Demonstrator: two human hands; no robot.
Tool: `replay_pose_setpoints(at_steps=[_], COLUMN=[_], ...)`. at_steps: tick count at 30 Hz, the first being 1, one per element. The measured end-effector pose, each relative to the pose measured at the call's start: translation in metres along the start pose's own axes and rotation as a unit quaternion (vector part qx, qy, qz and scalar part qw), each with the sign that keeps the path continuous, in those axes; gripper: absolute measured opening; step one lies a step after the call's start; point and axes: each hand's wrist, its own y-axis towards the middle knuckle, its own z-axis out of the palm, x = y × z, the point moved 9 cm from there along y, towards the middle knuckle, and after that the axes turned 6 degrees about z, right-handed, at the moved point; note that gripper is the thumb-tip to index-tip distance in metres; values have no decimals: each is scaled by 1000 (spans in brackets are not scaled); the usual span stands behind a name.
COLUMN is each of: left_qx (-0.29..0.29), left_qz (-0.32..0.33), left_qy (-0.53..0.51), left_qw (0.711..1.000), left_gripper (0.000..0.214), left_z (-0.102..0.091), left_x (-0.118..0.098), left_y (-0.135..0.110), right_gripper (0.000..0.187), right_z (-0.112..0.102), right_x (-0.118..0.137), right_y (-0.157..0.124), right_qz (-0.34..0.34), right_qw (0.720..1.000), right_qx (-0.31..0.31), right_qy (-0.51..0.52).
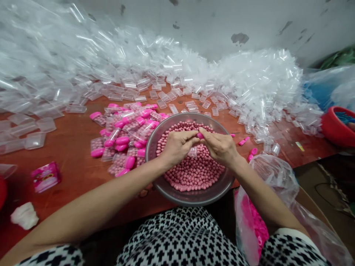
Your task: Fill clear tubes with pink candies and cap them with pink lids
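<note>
My left hand (177, 147) and my right hand (220, 147) meet above a grey bowl (191, 201) filled with round pink beads (194, 173). Between their fingertips is a small bright pink cap (200, 135), pinched from both sides. Just below the left fingers shows a small clear plastic container (192, 152); whether it is joined to the cap or lies on the beads I cannot tell. To the left of the bowl lies a pile of clear containers (122, 142) with pink caps and pink beads inside.
Loose clear containers (133, 85) heap along the wall. Pink caps (244, 141) lie right of the bowl, above a plastic bag (274, 173) holding bright pink pieces. A red bowl (337, 129) stands far right. At left are a pink packet (46, 177) and white wad (24, 216).
</note>
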Motion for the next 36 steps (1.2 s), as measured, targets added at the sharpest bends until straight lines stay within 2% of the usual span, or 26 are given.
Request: replay_pose_setpoints(at_steps=[2, 4, 5, 8, 11, 13, 16, 20, 24, 27, 31, 36], left_qx=[0, -8, -18, -49, -30, -4, 29, 53, 31, 42, 43, 25], left_qz=[-56, -110, -132, -175, -183, -157, -86, -17, 10, 16, 10, 24], left_qy=[-68, -156, -201, -293, -293, -259, -196, -135, -105, -109, -112, -108], left_qw=[996, 982, 971, 939, 938, 953, 976, 989, 994, 993, 993, 994], left_gripper=[24, 30, 32, 38, 41, 40, 30, 20, 16, 14, 13, 15], left_z=[2, 5, 6, 7, 10, 12, 12, 12, 5, 8, 9, 6], left_x=[9, 16, 19, 24, 24, 18, 3, -7, -6, -6, -5, -6], left_y=[1, 2, 2, 2, 1, 3, 5, 7, 7, 6, 5, 7], right_gripper=[43, 48, 52, 58, 40, 40, 52, 63, 56, 51, 43, 42], right_z=[-2, -11, -17, -29, -22, -17, -13, 9, 27, 36, 39, 47], right_x=[-7, -12, -15, -32, -59, -69, -69, -47, -33, -27, -22, -20], right_y=[3, -1, -4, -19, -28, -28, -18, -3, -7, -14, -11, -7], right_qz=[36, 52, 50, 62, 144, 193, 221, 233, 247, 273, 278, 292], right_qw=[999, 989, 976, 900, 832, 806, 796, 780, 725, 684, 668, 631], right_qx=[16, 6, -6, -49, -70, -82, -93, 5, 80, 127, 114, 87], right_qy=[29, 136, 212, 429, 531, 553, 555, 581, 638, 664, 681, 713])
